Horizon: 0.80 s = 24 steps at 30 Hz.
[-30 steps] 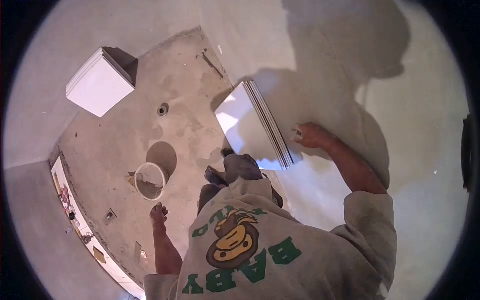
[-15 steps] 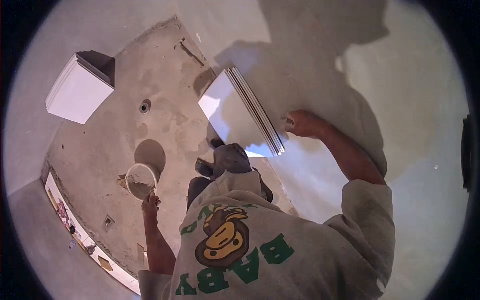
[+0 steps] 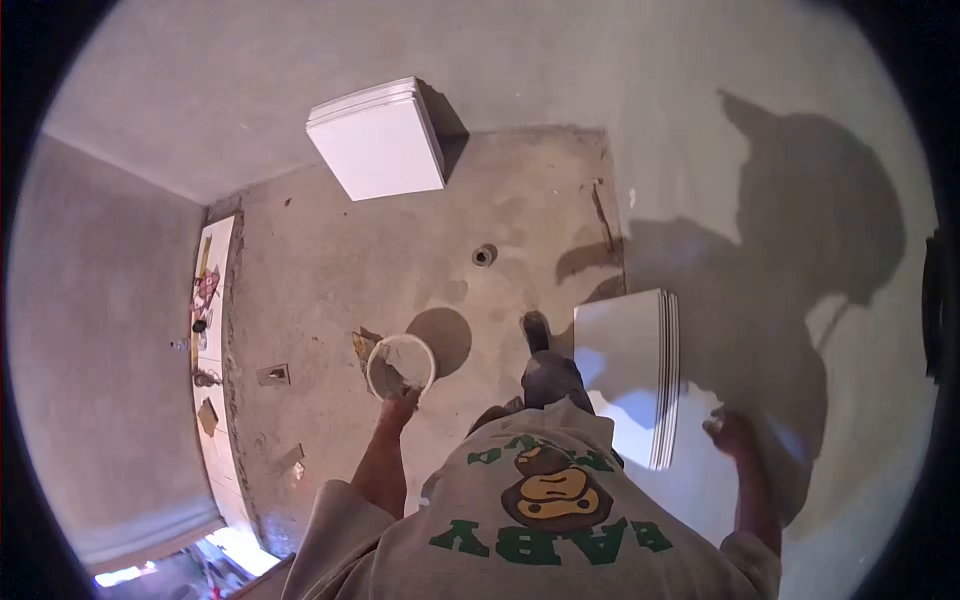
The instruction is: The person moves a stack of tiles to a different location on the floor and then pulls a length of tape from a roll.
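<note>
A round whitish bucket (image 3: 433,366) stands on the floor ahead of me, with greyish matter inside it. My left hand (image 3: 402,402) is closed over its near rim. To the right, a stack of large white tiles (image 3: 620,350) leans on edge against the wall, its several edges facing right. My right hand (image 3: 731,434) hovers just right of this stack, apart from it, fingers curled together. Whether anything small sits in those fingers cannot be made out. My knee and dark shoe (image 3: 536,330) show between the bucket and the tiles.
Another stack of white tiles (image 3: 380,145) leans against the far wall. A round drain pipe (image 3: 484,255) sticks out of the concrete floor. Along the left runs a white ledge (image 3: 210,350) with small items on it. A yellowish scrap (image 3: 362,345) lies beside the bucket.
My view has turned left, so the room appears rotated and the tiles lie further right and lower. My left hand stays at the bucket's rim; my right hand stays beside the tiles.
</note>
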Tool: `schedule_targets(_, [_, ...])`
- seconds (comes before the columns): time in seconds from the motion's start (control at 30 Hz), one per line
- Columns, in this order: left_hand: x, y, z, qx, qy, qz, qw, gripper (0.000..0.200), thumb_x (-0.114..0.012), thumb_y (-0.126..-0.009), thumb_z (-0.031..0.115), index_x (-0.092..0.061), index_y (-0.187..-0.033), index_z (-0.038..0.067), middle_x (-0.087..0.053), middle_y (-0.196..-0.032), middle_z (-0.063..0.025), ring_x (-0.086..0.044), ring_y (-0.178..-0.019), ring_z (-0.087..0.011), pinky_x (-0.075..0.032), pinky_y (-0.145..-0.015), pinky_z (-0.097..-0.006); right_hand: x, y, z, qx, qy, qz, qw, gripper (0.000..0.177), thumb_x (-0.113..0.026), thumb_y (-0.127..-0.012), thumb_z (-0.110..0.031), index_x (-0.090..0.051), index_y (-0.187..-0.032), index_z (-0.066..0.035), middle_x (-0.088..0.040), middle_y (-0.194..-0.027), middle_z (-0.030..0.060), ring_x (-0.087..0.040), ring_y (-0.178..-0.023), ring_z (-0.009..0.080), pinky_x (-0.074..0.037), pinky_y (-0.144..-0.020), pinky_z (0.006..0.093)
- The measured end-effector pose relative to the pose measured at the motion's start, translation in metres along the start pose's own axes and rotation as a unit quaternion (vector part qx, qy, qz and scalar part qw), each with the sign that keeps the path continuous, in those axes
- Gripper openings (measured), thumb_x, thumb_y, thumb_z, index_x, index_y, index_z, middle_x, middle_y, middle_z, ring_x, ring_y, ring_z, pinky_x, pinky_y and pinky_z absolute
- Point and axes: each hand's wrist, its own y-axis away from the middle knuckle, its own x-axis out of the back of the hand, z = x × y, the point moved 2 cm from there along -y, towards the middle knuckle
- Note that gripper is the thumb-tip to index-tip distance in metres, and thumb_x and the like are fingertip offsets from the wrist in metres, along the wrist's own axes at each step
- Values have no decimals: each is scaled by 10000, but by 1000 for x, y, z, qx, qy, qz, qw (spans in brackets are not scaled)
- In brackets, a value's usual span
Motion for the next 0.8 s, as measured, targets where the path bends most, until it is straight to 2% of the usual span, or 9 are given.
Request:
schedule_targets(0.17, [2, -14, 23, 197, 86, -4, 977, 360, -574, -781, 332, -613, -727, -22, -572, -599, -78, -558, -557, -166, -442, -543, -325, -35, -81, -1, 39, 66, -84, 994, 429, -535, -784, -423, -609, -934, -28, -591, -988, 208, -555, -941, 355, -430, -838, 405])
schedule_targets(0.23, [3, -21, 30, 235, 111, 3, 966, 347, -596, -773, 328, -622, -740, -16, -575, -617, -66, -552, -554, -150, -441, -533, -313, -46, -127, -7, 69, 62, -87, 992, 498, -523, -772, -440, -589, -1001, -3, -590, -1008, 210, -543, -992, 355, -421, -878, 393])
schedule_targets(0.3, [19, -25, 69, 247, 140, 40, 958, 371, -595, -775, 338, -625, -795, -32, -581, -635, -80, -555, -568, -148, -445, -535, -308, -55, -185, -21, 228, 74, -79, 967, 434, -511, -769, -437, -613, -934, -49, -607, -955, 177, -556, -912, 366, -440, -818, 413])
schedule_targets(0.37, [26, -52, 57, 221, 135, 45, 965, 406, -593, -779, 338, -620, -867, -58, -585, -659, -96, -560, -590, -147, -452, -545, -303, 18, -205, -104, 199, 51, -140, 969, 429, -530, -762, -423, -608, -950, -45, -603, -970, 178, -552, -923, 365, -437, -824, 409])
schedule_targets(0.43, [35, -67, 62, 45, 113, 123, 985, 425, -578, -790, 330, -608, -915, -75, -596, -678, -103, -566, -597, -158, -457, -554, -307, 40, -266, -138, 131, 122, -173, 968, 445, -560, -755, -388, -591, -985, -9, -584, -1010, 209, -547, -957, 364, -433, -845, 405])
schedule_targets(0.5, [49, -77, 83, 119, 154, 108, 975, 412, -569, -799, 320, -605, -970, -53, -612, -716, -108, -576, -614, -170, -462, -578, -314, 73, -300, -180, 123, 89, -2, 988, 447, -583, -743, -345, -575, -997, 22, -572, -1016, 237, -546, -965, 372, -434, -839, 414])
schedule_targets(0.6, [68, -89, 108, 186, 131, 102, 968, 412, -551, -809, 335, -603, -1031, -8, -624, -782, -128, -590, -670, -191, -463, -644, -328, 96, -371, -248, 160, 128, -3, 979, 468, -532, -794, -387, -560, -1029, 17, -560, -1045, 234, -521, -1000, 374, -419, -850, 417])
schedule_targets(0.7, [84, -99, 109, 204, 94, 103, 969, 451, -543, -803, 379, -606, -1021, -11, -624, -793, -139, -586, -670, -194, -461, -666, -327, 101, -407, -329, 145, 24, -29, 989, 499, -532, -791, -399, -532, -1081, 7, -544, -1080, 232, -511, -1012, 381, -404, -874, 422])
schedule_targets(0.8, [69, -131, 16, 207, 115, 128, 963, 492, -540, -777, 439, -619, -1008, 12, -631, -875, -179, -609, -806, -265, -456, -750, -356, 67, -447, -395, 210, 17, 58, 976, 510, -520, -784, -426, -541, -1070, -4, -536, -1077, 245, -509, -1015, 380, -394, -877, 427])
